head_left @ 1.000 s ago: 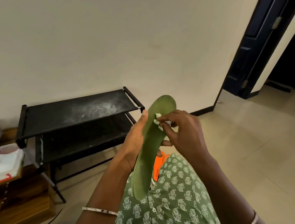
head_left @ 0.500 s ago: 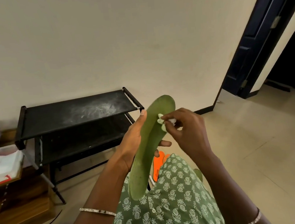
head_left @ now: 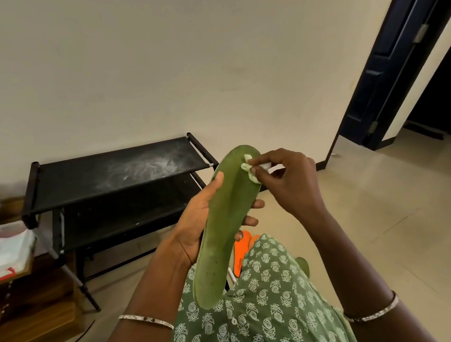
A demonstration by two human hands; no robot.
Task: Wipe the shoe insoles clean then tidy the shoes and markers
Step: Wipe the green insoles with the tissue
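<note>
Right fingers (head_left: pixel 269 154) are pinching a wipe (head_left: pixel 247 166) at 12 o'clock on the insole (head_left: pixel 223 225), left fingers (head_left: pixel 257 203) gripping it; rack (head_left: pixel 115 172) at 10 o'clock.

**Green on green, with white and orange**

The insole (head_left: pixel 223 225) is dull green with small dark specks. The wad (head_left: pixel 248 166) on it is white, partly tinged pale green. The garment (head_left: pixel 259 318) is green with a white leaf print. The shoe (head_left: pixel 241 251) is bright orange. The rack (head_left: pixel 115 175) is black with whitish smears. The door (head_left: pixel 390 74) is dark navy and the wall (head_left: pixel 209 63) is cream.
</note>
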